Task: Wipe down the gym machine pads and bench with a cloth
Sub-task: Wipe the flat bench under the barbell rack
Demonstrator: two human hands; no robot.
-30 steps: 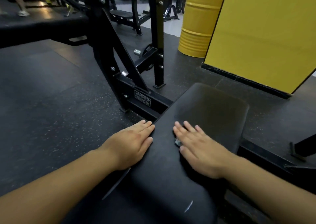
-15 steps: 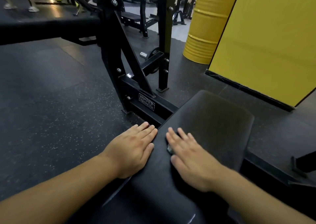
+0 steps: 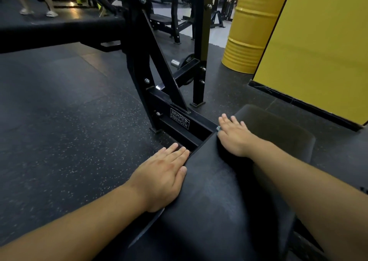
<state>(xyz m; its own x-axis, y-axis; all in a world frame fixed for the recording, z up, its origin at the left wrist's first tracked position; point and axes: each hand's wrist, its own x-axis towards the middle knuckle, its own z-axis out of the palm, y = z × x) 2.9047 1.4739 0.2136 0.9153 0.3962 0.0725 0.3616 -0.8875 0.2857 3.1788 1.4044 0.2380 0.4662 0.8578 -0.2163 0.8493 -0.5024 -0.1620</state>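
Head view, frame centre: our right hand (image 3: pixel 234 136) presses flat what may be a cloth (image 3: pixel 218 128) to wipe the bench (image 3: pixel 215 191); left hand (image 3: pixel 162 178), fingers straight, braces its edge

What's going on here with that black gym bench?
A person is wiping a padded black bench on a gym machine. The right hand lies flat near the pad's far left edge, fingers straight, pressing down a small cloth that barely peeks out beside it. The left hand rests flat along the pad's left edge, seemingly for support. The black machine frame stands just beyond, on dark rubber flooring.
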